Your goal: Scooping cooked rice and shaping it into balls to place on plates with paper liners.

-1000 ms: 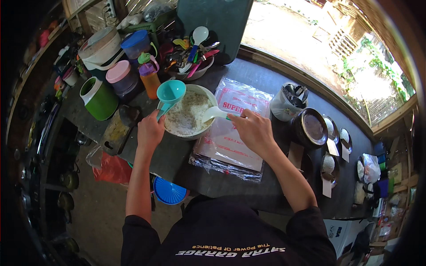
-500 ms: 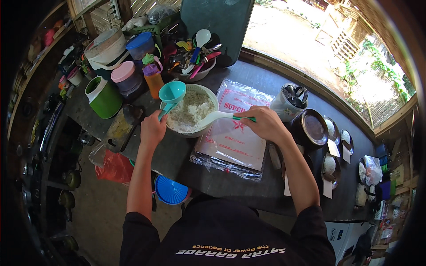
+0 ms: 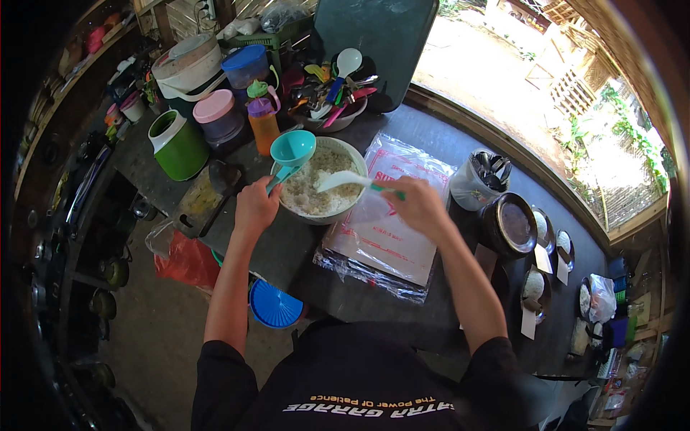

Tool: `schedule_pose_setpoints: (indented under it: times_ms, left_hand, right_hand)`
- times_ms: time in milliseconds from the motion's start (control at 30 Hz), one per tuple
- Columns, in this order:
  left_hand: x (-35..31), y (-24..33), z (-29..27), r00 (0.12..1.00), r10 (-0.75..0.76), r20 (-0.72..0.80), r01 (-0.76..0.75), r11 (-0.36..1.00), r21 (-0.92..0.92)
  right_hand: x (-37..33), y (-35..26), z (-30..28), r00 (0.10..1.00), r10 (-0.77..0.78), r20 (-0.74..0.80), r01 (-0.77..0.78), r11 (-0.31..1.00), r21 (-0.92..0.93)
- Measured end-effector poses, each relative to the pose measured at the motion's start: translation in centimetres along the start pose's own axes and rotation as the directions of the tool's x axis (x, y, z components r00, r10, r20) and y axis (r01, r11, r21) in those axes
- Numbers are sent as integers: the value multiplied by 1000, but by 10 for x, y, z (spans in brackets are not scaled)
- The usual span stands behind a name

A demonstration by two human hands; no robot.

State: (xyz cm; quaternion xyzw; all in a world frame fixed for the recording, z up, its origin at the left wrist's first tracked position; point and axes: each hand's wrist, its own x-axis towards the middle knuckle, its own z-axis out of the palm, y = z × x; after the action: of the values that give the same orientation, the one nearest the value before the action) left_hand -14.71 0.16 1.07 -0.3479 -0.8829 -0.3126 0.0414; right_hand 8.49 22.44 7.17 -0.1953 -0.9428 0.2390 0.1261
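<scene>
Taking one rice bowl [image 3: 327,217] as dial centre, we are counting: two hands, left hand [image 3: 256,205] and right hand [image 3: 417,205]; one turquoise scoop [image 3: 293,148]; one white spatula [image 3: 346,178]; one green jug [image 3: 178,152], nine o'clock; one orange bottle [image 3: 264,133], ten; two tubs [image 3: 218,118], blue-lidded and pink-lidded, ten to eleven; one utensil bowl [image 3: 352,121], twelve; one cutlery holder [image 3: 467,190], three; at least three rice plates [image 3: 546,291], between three and four.

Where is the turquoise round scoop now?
Left of centre in the head view, the left hand holds the scoop at the upper-left rim of the round white bowl.
</scene>
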Motion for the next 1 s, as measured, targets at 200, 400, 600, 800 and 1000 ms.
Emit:
schedule_pose_setpoints:
  times_ms: [200, 400, 600, 800, 1000]
  left_hand:
    - [-2, 0, -1, 998, -62, -15, 62, 998, 9]
    - [0, 13, -3, 991, -132, 5, 132, 991, -22]
    - [6, 4, 0, 989, -148, 9, 148, 989, -12]
    - [10, -4, -1, 989, -146, 31, 148, 987, -58]
    - [10, -11, 2, 992, -123, 11, 123, 990, -68]
  right_hand:
    - [18, 4, -36, 961, -48, 273, 54, 998, -17]
    - [-6, 3, 12, 986, -139, 96, 139, 990, 2]
    - [-26, -20, 54, 988, -144, -63, 143, 989, -28]
    - [-21, -20, 57, 982, -77, -172, 67, 996, -64]
    - [-17, -26, 45, 987, -126, -97, 135, 987, 88]
